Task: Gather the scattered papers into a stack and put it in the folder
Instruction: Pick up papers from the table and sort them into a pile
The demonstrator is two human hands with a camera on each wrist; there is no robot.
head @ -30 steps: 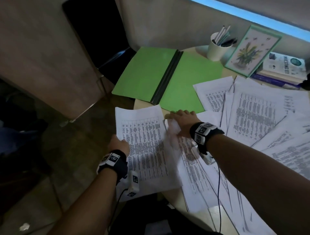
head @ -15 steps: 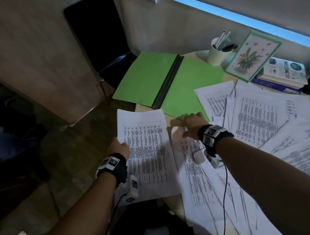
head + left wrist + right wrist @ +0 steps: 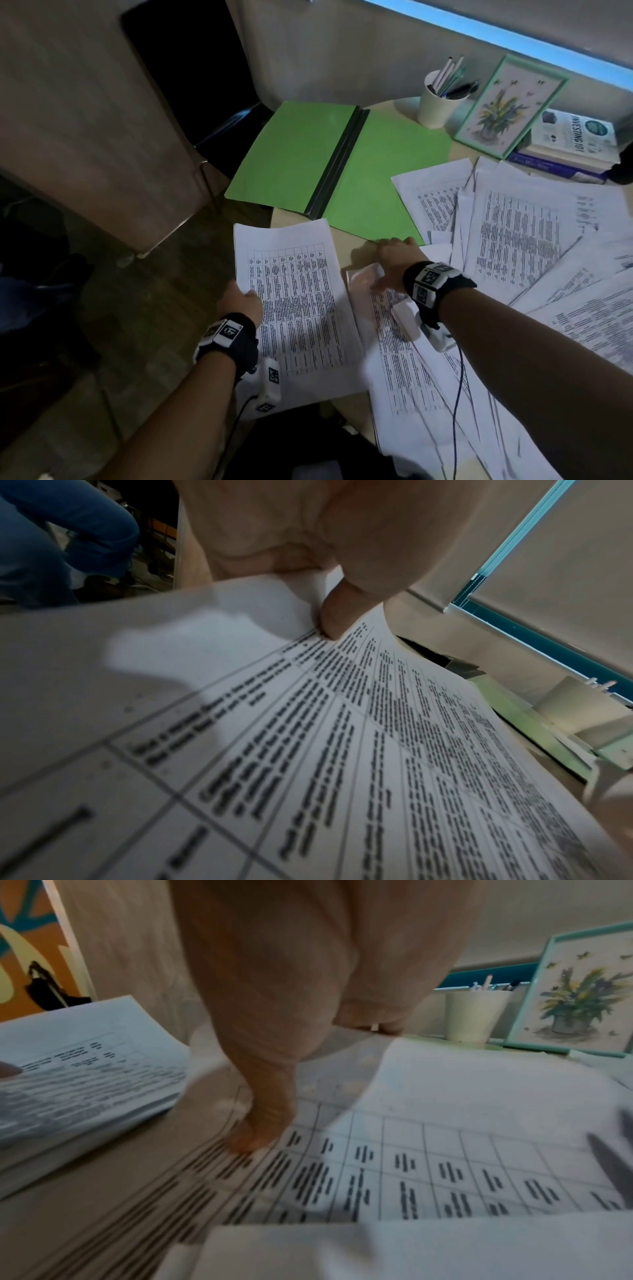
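Note:
A stack of printed papers (image 3: 301,308) juts over the table's near-left edge. My left hand (image 3: 246,298) grips its left edge, with the thumb (image 3: 332,620) pressed on the top sheet. My right hand (image 3: 394,255) lies flat on a loose printed sheet (image 3: 400,359) just right of the stack, its thumb (image 3: 260,1123) pressing the page; the sheet's top-left corner curls up. The open green folder (image 3: 387,171) lies beyond both hands, its left half hanging off the table. Several scattered papers (image 3: 520,240) overlap across the right side.
A white cup of pens (image 3: 436,106), a framed flower picture (image 3: 507,106) and stacked books (image 3: 575,140) stand at the back. A dark chair (image 3: 191,85) sits left of the round table (image 3: 346,250). Cables trail from both wrist cameras.
My right hand has shifted a little to the right, off the stack's edge, onto the loose sheet beside it. My left hand keeps its grip on the stack.

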